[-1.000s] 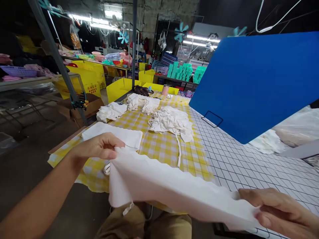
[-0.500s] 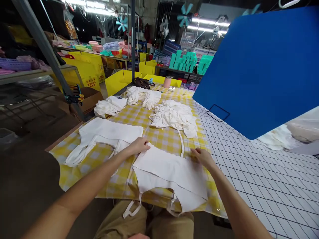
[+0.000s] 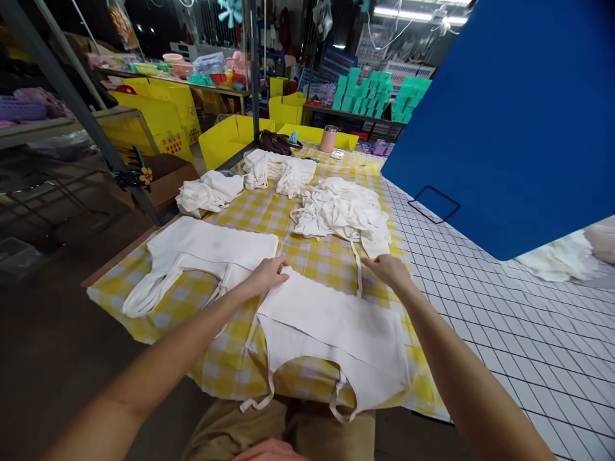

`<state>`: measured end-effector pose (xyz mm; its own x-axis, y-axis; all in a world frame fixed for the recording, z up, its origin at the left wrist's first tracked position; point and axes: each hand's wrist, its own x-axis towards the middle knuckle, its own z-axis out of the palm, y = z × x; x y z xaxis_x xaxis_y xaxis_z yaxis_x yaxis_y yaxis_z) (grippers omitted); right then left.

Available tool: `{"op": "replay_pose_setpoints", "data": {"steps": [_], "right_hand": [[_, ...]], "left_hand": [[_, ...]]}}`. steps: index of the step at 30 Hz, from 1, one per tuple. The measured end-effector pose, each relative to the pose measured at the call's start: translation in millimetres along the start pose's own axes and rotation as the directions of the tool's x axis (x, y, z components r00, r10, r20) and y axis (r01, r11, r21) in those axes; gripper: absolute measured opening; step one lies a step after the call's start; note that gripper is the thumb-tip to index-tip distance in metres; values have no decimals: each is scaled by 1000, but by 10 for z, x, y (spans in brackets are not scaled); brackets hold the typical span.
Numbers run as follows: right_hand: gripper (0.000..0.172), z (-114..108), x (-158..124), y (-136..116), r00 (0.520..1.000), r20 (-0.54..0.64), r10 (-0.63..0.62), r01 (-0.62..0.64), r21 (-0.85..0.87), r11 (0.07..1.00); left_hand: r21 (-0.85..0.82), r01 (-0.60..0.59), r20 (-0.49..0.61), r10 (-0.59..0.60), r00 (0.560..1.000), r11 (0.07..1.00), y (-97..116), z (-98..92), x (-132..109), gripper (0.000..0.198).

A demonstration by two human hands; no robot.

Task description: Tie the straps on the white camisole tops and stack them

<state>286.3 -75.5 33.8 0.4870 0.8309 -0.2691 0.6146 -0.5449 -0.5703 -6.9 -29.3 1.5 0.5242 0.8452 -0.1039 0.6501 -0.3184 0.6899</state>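
A white cloth bag lies flat on the yellow checked tablecloth in front of me, its handles hanging over the near edge. My left hand rests on the bag's far left corner with its fingers curled down on the cloth. My right hand is at the far right corner, fingers pressed onto the cloth edge. A second flat white bag lies just to the left.
A loose heap of white bags and smaller folded piles lie farther back. A large blue board stands at the right above a white gridded surface. Yellow bins, shelves and a metal pole lie to the left and rear.
A second ago both hands held the white bag up in the air. They have since laid it flat on the tablecloth and now press its far corners; the right hand slid slightly farther away.
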Motion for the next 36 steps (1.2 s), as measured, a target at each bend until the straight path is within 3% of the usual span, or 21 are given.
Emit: {"op": "replay_pose_setpoints", "data": {"steps": [3,6,10,13,17,21,24,27,29,32,36], "right_hand": [[29,144,-150,85,994,104,40,-33,-72,997],[25,217,-217,25,982,188,10,-3,-35,999],[26,69,-115,-153,994,96,-61,57,48,997],[26,-25,-60,-147,999,29,-20,20,-9,1000],[25,145,-180,42,996,79,41,-32,-112,993],[20,347,-286,77,987,160,14,-7,-45,999],[20,254,-231,-64,985,155,-77,61,102,993],[32,7,-146,-137,981,101,-164,141,206,968],[31,-138,-144,-48,984,98,-146,130,147,981],[21,-237,-273,275,993,115,-21,27,-57,998],[35,-202,-595,739,994,49,97,-82,-249,965]], "left_hand": [[14,1,-13,-1,1000,1000,-2,17,10,27],[9,-3,-33,3,999,1000,-7,44,22,31],[-3,-14,-63,14,998,1000,-21,43,9,38],[9,-27,-73,28,997,1000,-28,23,-25,45],[45,-19,-73,23,997,999,-27,39,-57,49],[84,-2,-75,8,997,996,-18,97,-63,50],[111,-32,-59,39,998,993,-18,129,-67,52],[154,-50,-57,60,997,987,-30,137,-79,54],[177,-61,-62,73,995,982,-41,134,-90,54],[201,-82,-70,97,993,976,-56,137,-99,54],[258,-64,-86,89,992,964,-72,169,-89,50]]}}
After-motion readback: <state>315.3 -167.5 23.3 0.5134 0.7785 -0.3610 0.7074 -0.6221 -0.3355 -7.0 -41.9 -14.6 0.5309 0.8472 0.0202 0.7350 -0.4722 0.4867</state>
